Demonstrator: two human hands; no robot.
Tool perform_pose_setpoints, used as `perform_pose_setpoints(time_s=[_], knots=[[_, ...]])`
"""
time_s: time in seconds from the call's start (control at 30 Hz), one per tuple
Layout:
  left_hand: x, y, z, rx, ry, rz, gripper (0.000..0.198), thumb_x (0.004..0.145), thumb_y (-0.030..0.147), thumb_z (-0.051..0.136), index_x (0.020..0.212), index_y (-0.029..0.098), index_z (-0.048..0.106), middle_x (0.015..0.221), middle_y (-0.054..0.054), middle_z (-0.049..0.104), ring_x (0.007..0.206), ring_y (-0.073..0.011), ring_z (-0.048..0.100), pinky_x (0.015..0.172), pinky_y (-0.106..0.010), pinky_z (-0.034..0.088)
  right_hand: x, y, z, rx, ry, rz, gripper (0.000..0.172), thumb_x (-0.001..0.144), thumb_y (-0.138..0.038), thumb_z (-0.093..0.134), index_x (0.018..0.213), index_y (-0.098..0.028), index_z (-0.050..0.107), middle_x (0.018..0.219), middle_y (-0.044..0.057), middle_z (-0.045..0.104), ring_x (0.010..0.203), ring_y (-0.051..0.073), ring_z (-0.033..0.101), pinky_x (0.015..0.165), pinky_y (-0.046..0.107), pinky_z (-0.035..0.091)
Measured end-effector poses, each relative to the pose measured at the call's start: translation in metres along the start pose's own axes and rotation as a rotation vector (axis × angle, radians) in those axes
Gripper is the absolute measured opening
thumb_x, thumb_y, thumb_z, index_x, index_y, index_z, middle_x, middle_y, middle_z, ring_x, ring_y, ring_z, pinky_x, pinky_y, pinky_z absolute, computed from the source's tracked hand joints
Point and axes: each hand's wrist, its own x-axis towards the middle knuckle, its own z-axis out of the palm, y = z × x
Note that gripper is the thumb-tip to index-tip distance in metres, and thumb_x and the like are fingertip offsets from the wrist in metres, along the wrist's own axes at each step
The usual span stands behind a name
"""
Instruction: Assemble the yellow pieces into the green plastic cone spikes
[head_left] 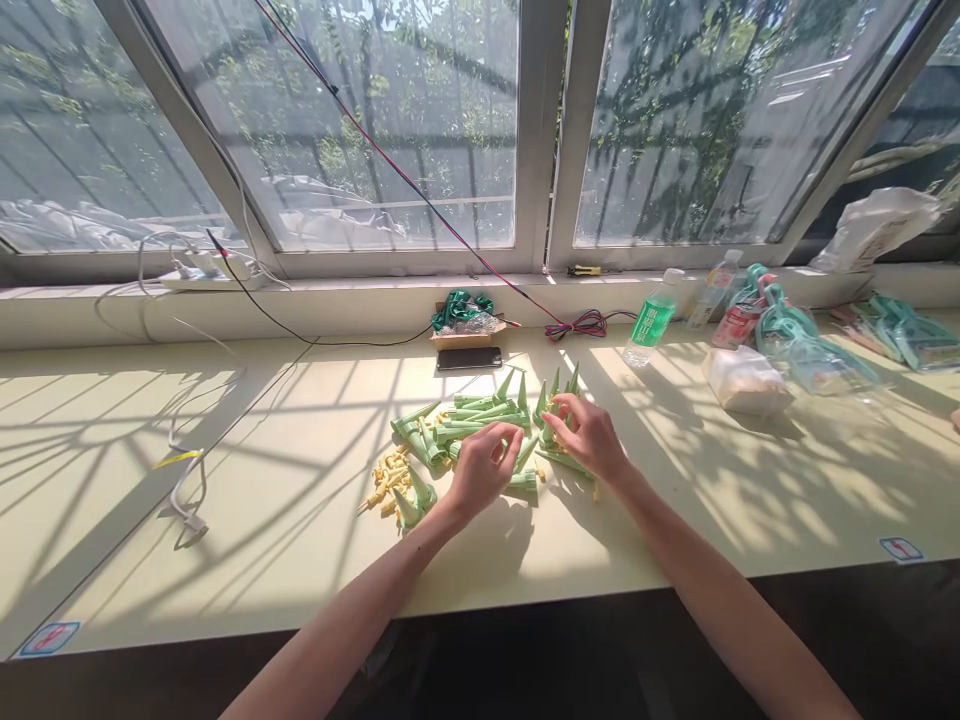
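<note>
My left hand [486,465] is curled in a pinch over a heap of pale green, hollow-looking cones [472,428]; what its fingertips hold, if anything, is too small to make out. A green cone lies right beside those fingertips. My right hand [589,437] has thumb and index finger bent toward each other, next to several green cones standing upright [555,385]. Whatever sits between those fingers cannot be made out. Small yellow pieces [390,478] lie in a pile left of my left hand, with two or so cones standing by it [415,500].
Behind the cones are a black phone [469,358] and a small box with green material [463,315]. Further right stand a green-labelled bottle [652,318], a white packet [746,380] and teal-strapped items [787,325]. Cables [187,490] cross the table's left side; a power strip [202,270] rests on the sill.
</note>
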Motion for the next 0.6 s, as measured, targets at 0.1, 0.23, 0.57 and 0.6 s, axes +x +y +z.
perform_pose_setpoints(time_s=[0.1,0.23,0.57,0.6], knots=[[0.000,0.003,-0.001,-0.008,-0.069,0.033,0.021,0.093,0.023,0.053,0.075,0.016,0.060,0.060,0.003,0.056,0.049,-0.0061,0.042,0.049,-0.018,0.035,-0.001,-0.008,-0.004,0.042,0.148,0.054,0.021,0.092,-0.038,0.057,0.098,-0.019,0.062,0.073,-0.001,0.060,0.048,0.008,0.043,0.053,0.023,0.040],[-0.002,0.005,-0.001,0.011,-0.154,0.129,0.039,0.095,0.023,0.047,0.058,0.016,0.043,0.052,0.005,0.038,0.048,-0.0061,0.033,0.049,-0.020,0.027,-0.006,-0.011,-0.005,0.091,0.230,0.001,0.019,0.092,-0.033,0.055,0.083,-0.019,0.062,0.063,-0.002,0.058,0.049,0.009,0.047,0.050,0.022,0.039],[-0.006,0.001,0.006,0.054,-0.138,0.192,0.042,0.092,0.021,0.043,0.051,0.017,0.034,0.046,0.005,0.034,0.043,-0.0063,0.027,0.047,-0.022,0.024,-0.021,-0.050,-0.013,0.156,0.213,-0.173,0.019,0.093,-0.028,0.056,0.081,-0.018,0.067,0.053,-0.004,0.057,0.043,0.009,0.050,0.045,0.021,0.040],[-0.006,0.001,0.007,0.061,-0.142,0.196,0.042,0.090,0.021,0.045,0.050,0.017,0.034,0.046,0.005,0.034,0.042,-0.0062,0.028,0.046,-0.022,0.024,-0.028,-0.061,-0.021,0.160,0.234,-0.180,0.016,0.093,-0.027,0.057,0.086,-0.019,0.069,0.053,-0.005,0.057,0.044,0.009,0.051,0.047,0.022,0.043]])
